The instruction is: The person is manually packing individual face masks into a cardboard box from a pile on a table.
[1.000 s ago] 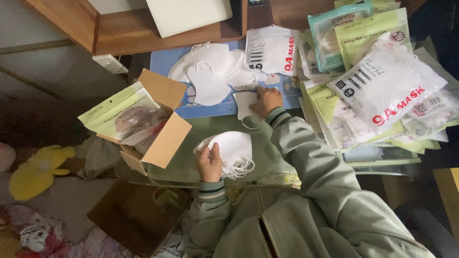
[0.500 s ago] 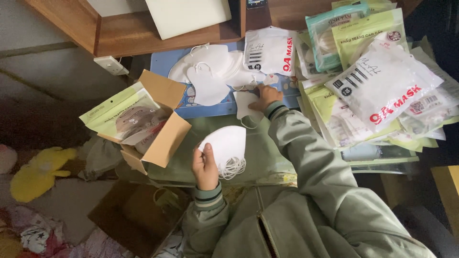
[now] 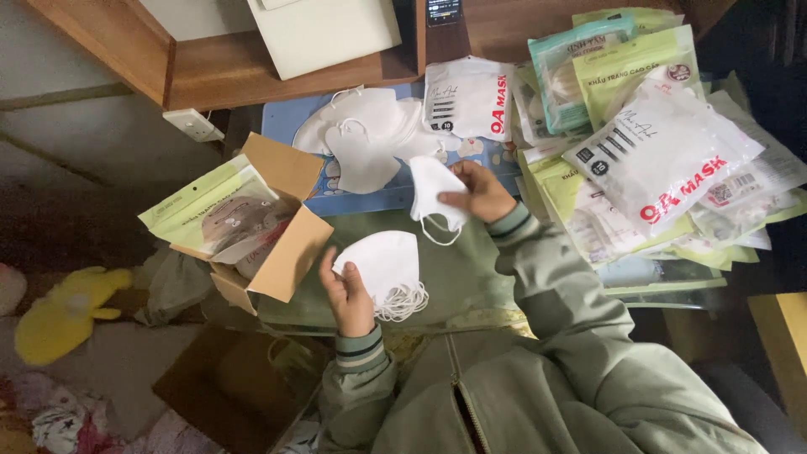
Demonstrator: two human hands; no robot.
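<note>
- Masks in both hands: left hand [image 3: 349,294] closed on small stack of white masks [image 3: 382,267], ear loops dangling, low over green tabletop [image 3: 458,282] near its front edge.
- Right hand [image 3: 479,192] pinching single white mask [image 3: 433,192], lifted just off loose mask pile [image 3: 366,139] toward tabletop's far edge.
- Step, judged: gathering masks one by one into stack.
- Next move calls for laying single mask flat on stack, loops aligned.
- Open cardboard box [image 3: 282,223] at left edge, packaged masks [image 3: 664,160] heaped right.

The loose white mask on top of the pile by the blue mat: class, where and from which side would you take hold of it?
Probably pinch the top white mask at its pointed lower tip, coming from the person's side; that tip sticks out free of the pile onto the blue mat.
</note>
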